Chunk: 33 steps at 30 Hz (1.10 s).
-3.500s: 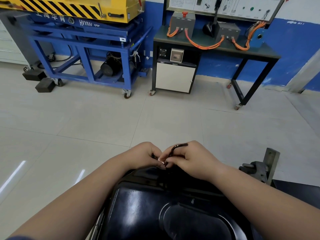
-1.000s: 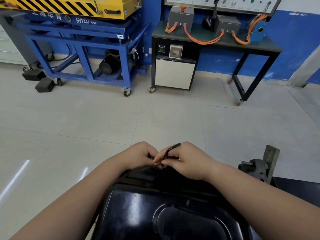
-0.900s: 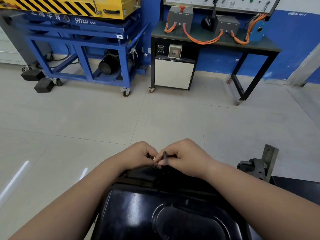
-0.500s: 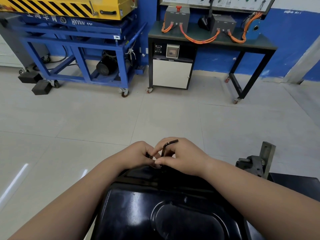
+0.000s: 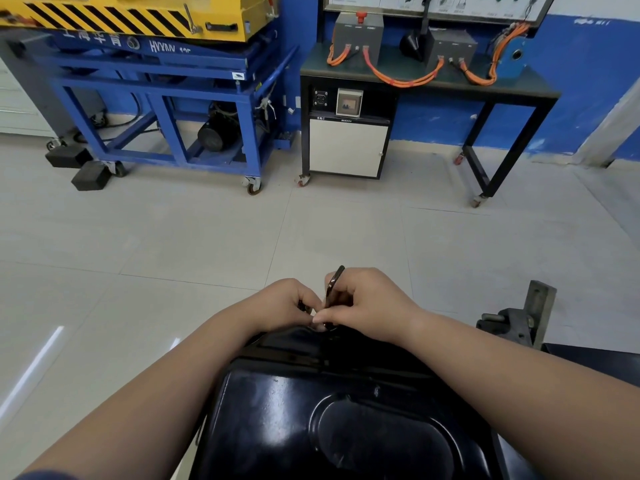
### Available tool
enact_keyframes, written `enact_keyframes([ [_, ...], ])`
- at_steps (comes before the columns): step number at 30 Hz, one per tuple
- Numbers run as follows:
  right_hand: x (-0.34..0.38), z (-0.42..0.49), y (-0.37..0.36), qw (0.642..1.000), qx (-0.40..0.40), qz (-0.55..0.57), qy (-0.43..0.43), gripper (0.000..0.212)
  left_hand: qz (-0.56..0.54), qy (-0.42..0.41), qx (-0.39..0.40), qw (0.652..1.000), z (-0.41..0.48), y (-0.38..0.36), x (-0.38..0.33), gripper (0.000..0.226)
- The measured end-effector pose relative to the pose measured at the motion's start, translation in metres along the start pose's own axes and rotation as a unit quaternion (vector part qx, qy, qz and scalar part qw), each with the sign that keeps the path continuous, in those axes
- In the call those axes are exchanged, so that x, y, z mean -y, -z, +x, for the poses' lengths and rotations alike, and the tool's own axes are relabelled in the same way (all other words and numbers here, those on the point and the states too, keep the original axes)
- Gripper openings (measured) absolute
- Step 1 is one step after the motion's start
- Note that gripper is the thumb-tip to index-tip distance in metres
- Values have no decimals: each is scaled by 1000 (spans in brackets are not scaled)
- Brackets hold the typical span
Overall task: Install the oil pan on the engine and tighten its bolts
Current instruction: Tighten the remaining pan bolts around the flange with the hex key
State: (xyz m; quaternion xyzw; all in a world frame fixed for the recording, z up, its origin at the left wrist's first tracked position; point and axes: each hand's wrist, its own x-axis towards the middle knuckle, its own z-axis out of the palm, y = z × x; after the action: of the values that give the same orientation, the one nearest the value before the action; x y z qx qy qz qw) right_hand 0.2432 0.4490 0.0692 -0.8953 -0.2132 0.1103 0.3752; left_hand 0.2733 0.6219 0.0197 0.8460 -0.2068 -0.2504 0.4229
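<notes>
The right hand (image 5: pixel 367 303) is curled round a dark L-shaped key (image 5: pixel 335 278), whose free end points up toward 12 o'clock. The left hand (image 5: pixel 282 304), at its 9 o'clock, has its fingertips pinched together at the key's foot. The bolt under them is hidden.

This looks like tightening a bolt at the far rim of the pan (image 5: pixel 311 410), the glossy black shell at 6 o'clock of both hands, already seated open side down.

To do it well, hold the key square to the rim and fully seated in the bolt head, so it doesn't cam out. Let the left fingers only steady the shaft while the right hand swings the arm in short arcs. Snug each bolt evenly rather than cranking one hard, or the flange may warp.

A grey bracket (image 5: pixel 526 320) stands at 3 o'clock. Farther off are a blue cart (image 5: pixel 173 98) at 11 and a desk (image 5: pixel 533 90) at 1.
</notes>
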Motion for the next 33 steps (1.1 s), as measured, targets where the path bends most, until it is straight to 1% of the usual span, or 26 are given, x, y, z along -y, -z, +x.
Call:
enact_keyframes([
  [1,0,0,0,1000,6,-2,-2,28,5,1,0,1000,0,0,0,41],
  [2,0,-1,0,1000,15,5,-4,24,8,2,-2,1000,-1,0,-1,42],
  [4,-1,-3,-1,999,37,21,-7,5,9,6,-5,1000,-2,0,-1,43],
  [7,-1,-8,0,998,48,48,-14,19,16,8,-5,1000,-2,-1,-2,44],
  [9,1,-11,3,997,55,58,-16,21,-4,8,5,1000,-2,-2,-2,44],
  [12,0,-10,4,998,54,34,-11,17,-22,1,12,1000,-2,-2,0,49],
  [15,-2,-6,3,999,38,-2,-20,13,-21,-2,7,1000,-1,-2,2,47],
  [18,-1,-5,2,998,11,45,-39,8,-4,5,3,1000,0,-2,1,48],
  [19,-1,-4,1,998,6,58,-40,4,-5,7,0,1000,-1,-2,0,48],
  [20,0,-4,0,998,0,58,-36,8,-10,7,-2,1000,-1,-1,-1,49],
  [21,1,-4,-1,998,-4,52,-29,18,-15,6,-5,1000,-2,-1,-2,49],
  [22,1,-3,-2,999,-7,40,-24,22,-14,6,-7,1000,-2,-1,-2,48],
  [25,-1,-1,-3,999,-8,9,-32,28,-10,10,-4,1000,-3,-1,-4,37],
  [26,-2,-2,-3,999,-7,20,-37,25,-11,11,-2,1000,-4,-1,-4,37],
  [28,-3,-4,-3,997,9,64,-38,12,-11,10,0,1000,-4,-2,-4,45],
  [30,-3,-7,-3,995,22,93,-33,14,-12,12,0,1000,-4,-2,-4,50],
  [33,-5,-8,-1,996,24,77,-28,15,-19,9,3,1000,-3,-2,-3,54],
])
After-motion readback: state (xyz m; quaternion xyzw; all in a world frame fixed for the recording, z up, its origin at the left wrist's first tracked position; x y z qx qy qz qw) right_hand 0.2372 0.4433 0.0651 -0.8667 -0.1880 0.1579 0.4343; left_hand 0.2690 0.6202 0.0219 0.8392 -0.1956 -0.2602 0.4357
